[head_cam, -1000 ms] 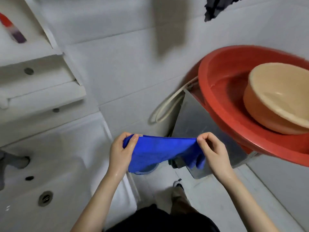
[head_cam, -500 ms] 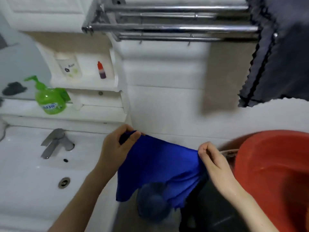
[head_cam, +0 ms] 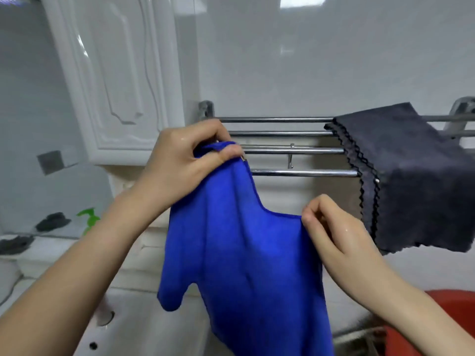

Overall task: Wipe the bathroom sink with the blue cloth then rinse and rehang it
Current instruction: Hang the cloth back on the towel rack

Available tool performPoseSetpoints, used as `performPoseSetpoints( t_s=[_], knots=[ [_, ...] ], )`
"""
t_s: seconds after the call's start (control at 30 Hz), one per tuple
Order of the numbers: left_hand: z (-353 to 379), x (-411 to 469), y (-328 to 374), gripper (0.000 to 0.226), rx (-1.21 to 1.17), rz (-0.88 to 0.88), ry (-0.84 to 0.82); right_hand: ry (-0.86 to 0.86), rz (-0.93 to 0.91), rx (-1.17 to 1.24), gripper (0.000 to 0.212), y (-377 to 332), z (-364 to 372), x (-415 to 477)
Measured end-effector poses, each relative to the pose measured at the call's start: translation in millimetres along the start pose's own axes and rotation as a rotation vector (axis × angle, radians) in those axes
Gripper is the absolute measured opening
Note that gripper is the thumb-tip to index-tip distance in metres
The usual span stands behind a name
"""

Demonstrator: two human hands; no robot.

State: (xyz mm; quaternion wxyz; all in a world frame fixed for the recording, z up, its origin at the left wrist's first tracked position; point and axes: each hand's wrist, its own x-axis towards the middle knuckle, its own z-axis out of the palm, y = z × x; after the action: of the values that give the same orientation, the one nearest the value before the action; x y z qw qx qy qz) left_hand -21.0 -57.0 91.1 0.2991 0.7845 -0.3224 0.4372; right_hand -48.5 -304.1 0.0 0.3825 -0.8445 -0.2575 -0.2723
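Our forearm [head_cam: 77,265] hides the label of the green bottle [head_cam: 88,218]. Our left hand [head_cam: 185,160] pinches one top corner of the blue cloth [head_cam: 244,265] in front of the towel rack [head_cam: 295,172], our right hand [head_cam: 331,227] pinches the other corner lower down, and the cloth hangs between and below both.

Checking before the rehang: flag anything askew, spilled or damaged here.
Nothing spilled or damaged. Only the blue cloth hangs askew: the left hand holds one corner up at the towel rack, the right hand pinches the other corner lower, so its top edge slants.
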Motion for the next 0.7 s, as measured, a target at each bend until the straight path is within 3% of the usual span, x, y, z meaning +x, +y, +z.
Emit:
performPoseSetpoints(
  t_s=[0.1, 0.23, 0.37, 0.47, 0.53, 0.6, 0.63, 0.7],
  knots=[
    [-6, 30, 4, 0.012, 0.008, 0.069, -0.068, 0.055, -0.049, -0.081, 0.018, -13, -18, 13],
    [-2, 63, -7, 0.016, -0.035, 0.035, -0.112, 0.133, -0.056, -0.231, 0.017, -26, -40, 26],
    [11, 83, -8, 0.016, -0.072, 0.015, -0.172, -0.072, 0.040, -0.321, 0.022, -33, -50, 35],
    [20, 91, -4, 0.016, -0.092, 0.045, -0.235, -0.178, 0.082, -0.193, 0.020, -38, -50, 40],
    [26, 95, -1, 0.017, -0.111, 0.053, -0.286, -0.049, 0.045, -0.058, 0.007, -42, -49, 51],
    [32, 96, 2, 0.020, -0.111, 0.061, -0.357, 0.055, -0.008, -0.066, 0.024, -44, -47, 71],
    [35, 96, 3, 0.020, -0.118, 0.063, -0.379, 0.036, -0.003, -0.044, 0.032, -45, -44, 81],
    [38, 96, 2, 0.018, -0.159, 0.045, -0.357, -0.049, 0.038, 0.140, 0.030, -46, -31, 97]
  ],
)
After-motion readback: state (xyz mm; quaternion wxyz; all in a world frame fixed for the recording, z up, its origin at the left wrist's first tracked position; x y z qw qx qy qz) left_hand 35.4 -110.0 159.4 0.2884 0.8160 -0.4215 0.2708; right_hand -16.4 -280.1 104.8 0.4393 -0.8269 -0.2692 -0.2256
